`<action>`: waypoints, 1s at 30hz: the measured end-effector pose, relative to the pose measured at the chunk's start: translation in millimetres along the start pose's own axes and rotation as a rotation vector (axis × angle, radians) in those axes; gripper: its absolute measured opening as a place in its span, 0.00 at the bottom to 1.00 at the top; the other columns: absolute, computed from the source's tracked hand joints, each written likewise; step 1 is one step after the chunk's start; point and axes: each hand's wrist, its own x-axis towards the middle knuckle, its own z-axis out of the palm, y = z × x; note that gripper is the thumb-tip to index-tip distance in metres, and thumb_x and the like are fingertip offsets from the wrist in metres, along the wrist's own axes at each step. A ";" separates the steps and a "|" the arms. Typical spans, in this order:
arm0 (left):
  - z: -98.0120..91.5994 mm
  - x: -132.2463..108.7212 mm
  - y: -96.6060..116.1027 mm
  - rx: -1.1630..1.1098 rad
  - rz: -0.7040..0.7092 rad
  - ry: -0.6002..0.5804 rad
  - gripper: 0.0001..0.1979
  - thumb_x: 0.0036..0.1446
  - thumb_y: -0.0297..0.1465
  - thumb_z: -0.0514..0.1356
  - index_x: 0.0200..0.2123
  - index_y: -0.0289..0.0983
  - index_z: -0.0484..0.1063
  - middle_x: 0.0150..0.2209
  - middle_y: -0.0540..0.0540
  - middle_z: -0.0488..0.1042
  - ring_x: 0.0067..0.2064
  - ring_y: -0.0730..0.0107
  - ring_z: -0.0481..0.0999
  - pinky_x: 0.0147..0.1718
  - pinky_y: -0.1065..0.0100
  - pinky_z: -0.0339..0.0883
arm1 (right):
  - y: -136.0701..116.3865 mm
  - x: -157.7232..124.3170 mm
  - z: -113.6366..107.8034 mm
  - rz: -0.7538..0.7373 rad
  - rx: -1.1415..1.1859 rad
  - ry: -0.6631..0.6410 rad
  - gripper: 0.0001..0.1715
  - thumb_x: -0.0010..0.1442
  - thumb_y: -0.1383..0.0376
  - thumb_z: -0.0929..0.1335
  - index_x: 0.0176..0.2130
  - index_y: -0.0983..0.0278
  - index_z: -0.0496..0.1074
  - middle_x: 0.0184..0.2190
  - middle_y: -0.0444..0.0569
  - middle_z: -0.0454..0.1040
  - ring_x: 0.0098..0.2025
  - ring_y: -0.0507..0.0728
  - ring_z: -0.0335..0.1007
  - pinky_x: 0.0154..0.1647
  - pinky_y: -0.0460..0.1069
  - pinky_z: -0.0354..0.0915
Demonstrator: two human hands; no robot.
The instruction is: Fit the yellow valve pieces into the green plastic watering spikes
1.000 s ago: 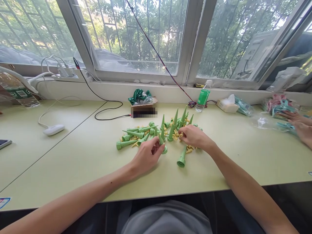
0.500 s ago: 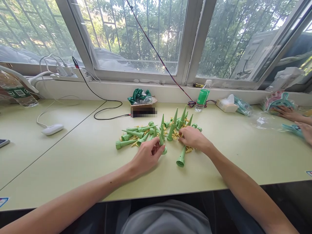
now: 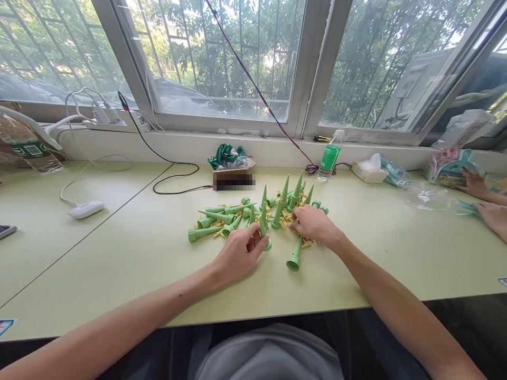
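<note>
Left hand (image 3: 237,253) barely shifted — green spike (image 3: 263,226) tip-up in its grip

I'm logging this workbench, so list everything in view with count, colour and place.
spikes: many, green, heaped mid-table
small bits: many, yellow, among the spikes
box: one, brown, behind the heap
bottle: one, green label, near the sill
tissue box: one, pale, right of bottle
cable: one, black, left of box
table: one, pale green
other person's hands: two, far right
left hand: grips held spike
right hand: on the small bits
</note>
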 end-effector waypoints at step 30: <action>-5.7 4.5 2.2 -0.324 -0.124 0.096 0.14 0.67 0.41 0.55 0.33 0.38 0.64 0.19 0.56 0.58 0.19 0.77 0.59 0.19 0.73 0.52 | -23.3 -20.8 15.9 -0.440 0.703 0.898 0.11 0.65 0.64 0.66 0.30 0.61 0.63 0.19 0.38 0.65 0.20 0.48 0.58 0.23 0.43 0.59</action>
